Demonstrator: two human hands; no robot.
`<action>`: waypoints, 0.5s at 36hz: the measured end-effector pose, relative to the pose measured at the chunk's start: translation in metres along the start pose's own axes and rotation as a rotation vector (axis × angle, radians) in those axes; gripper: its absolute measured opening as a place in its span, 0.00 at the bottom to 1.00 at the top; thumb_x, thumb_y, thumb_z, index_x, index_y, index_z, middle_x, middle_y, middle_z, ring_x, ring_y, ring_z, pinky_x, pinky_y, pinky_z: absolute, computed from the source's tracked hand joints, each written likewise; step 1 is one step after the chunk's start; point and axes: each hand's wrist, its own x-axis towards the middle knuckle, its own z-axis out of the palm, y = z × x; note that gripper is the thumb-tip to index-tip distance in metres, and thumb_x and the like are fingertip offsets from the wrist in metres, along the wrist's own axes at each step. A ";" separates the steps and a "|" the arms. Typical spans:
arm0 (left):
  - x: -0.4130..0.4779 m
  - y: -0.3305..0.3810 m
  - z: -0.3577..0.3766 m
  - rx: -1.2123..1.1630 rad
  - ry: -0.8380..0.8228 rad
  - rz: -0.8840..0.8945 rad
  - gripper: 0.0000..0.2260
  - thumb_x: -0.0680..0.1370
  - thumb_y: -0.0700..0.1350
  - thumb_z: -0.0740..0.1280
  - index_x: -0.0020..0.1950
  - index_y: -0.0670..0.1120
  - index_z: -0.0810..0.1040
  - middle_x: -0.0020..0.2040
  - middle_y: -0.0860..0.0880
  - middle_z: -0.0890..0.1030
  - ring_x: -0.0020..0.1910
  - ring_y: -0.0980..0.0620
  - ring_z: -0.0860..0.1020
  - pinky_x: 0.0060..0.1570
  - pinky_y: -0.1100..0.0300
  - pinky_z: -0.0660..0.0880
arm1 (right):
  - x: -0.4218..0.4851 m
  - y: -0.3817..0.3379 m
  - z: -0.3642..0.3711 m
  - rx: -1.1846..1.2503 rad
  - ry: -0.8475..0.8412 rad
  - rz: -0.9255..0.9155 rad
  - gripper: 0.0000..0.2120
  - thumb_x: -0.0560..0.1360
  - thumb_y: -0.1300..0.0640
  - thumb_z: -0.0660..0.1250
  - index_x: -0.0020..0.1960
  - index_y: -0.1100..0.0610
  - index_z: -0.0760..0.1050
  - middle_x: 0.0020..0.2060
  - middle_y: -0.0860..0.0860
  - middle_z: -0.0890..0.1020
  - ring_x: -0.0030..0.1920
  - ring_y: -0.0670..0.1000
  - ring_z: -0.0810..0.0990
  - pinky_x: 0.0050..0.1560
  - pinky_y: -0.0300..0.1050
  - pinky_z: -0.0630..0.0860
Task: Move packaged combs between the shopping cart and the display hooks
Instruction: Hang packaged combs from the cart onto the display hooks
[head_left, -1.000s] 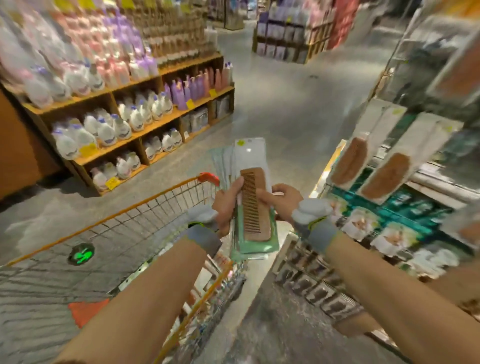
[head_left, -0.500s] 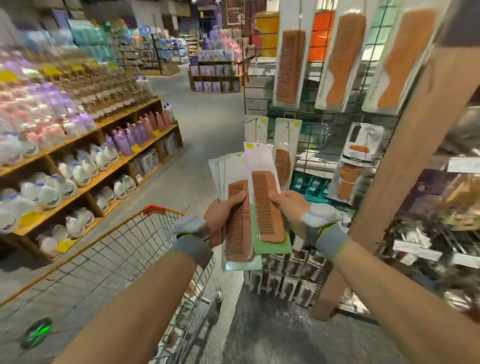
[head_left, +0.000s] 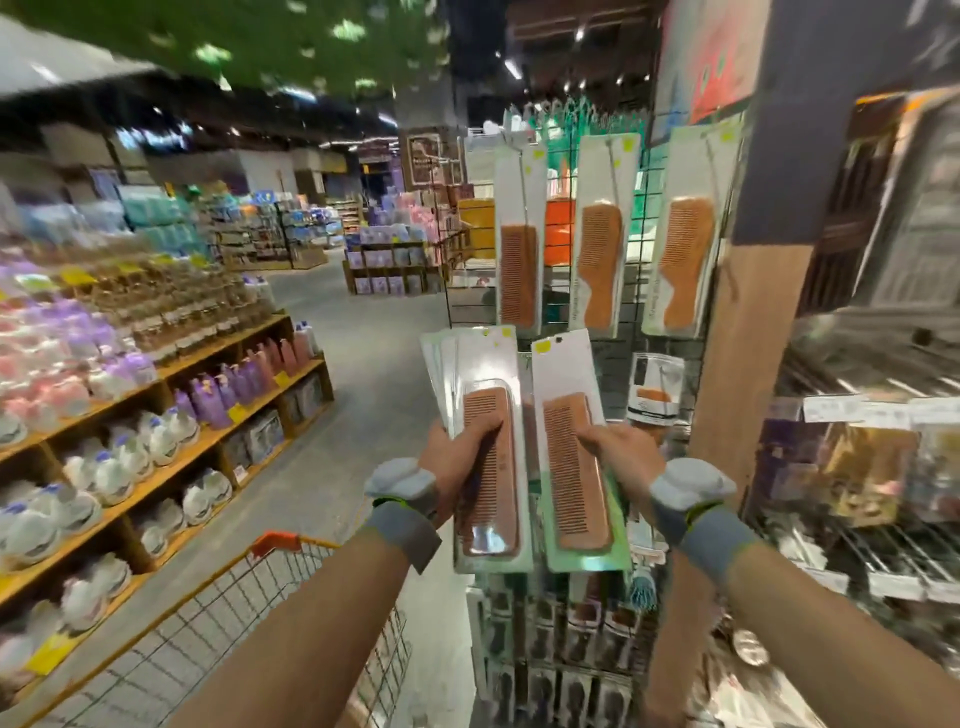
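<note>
I see a grey aisle floor (head_left: 363, 364) stretching left of the wire display grid (head_left: 631, 358); wooden shelves (head_left: 208, 441) of bottles line the far left of it; a wooden post (head_left: 748, 364) stands just right of the grid; the orange-rimmed shopping cart (head_left: 249, 613) sits low and left of it; three hanging combs (head_left: 597, 234) are on the grid; both arms reach up before it; the left hand (head_left: 457, 467) grips a fanned stack of packaged combs (head_left: 483, 364), fingers curled round it; the right hand (head_left: 623, 452) pinches a single pack (head_left: 563, 379) upright just beside the stack
</note>
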 end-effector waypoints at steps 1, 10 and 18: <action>0.004 0.008 -0.005 -0.007 0.004 0.013 0.16 0.73 0.52 0.73 0.55 0.46 0.75 0.47 0.44 0.84 0.42 0.47 0.83 0.42 0.54 0.81 | 0.000 -0.007 0.002 -0.011 0.012 -0.020 0.21 0.73 0.47 0.66 0.47 0.67 0.79 0.45 0.62 0.82 0.48 0.61 0.80 0.48 0.49 0.73; 0.032 0.051 -0.037 -0.058 -0.047 0.071 0.07 0.75 0.48 0.71 0.49 0.47 0.79 0.44 0.45 0.84 0.39 0.50 0.82 0.38 0.60 0.80 | 0.007 -0.065 0.028 -0.042 0.078 -0.148 0.08 0.76 0.57 0.65 0.46 0.62 0.77 0.38 0.55 0.76 0.41 0.53 0.73 0.28 0.34 0.65; 0.051 0.091 -0.068 -0.169 0.014 0.095 0.19 0.73 0.51 0.72 0.59 0.42 0.76 0.44 0.46 0.82 0.37 0.51 0.80 0.31 0.62 0.76 | 0.019 -0.127 0.046 -0.073 0.104 -0.260 0.09 0.75 0.52 0.65 0.44 0.59 0.73 0.39 0.54 0.76 0.41 0.53 0.74 0.41 0.44 0.70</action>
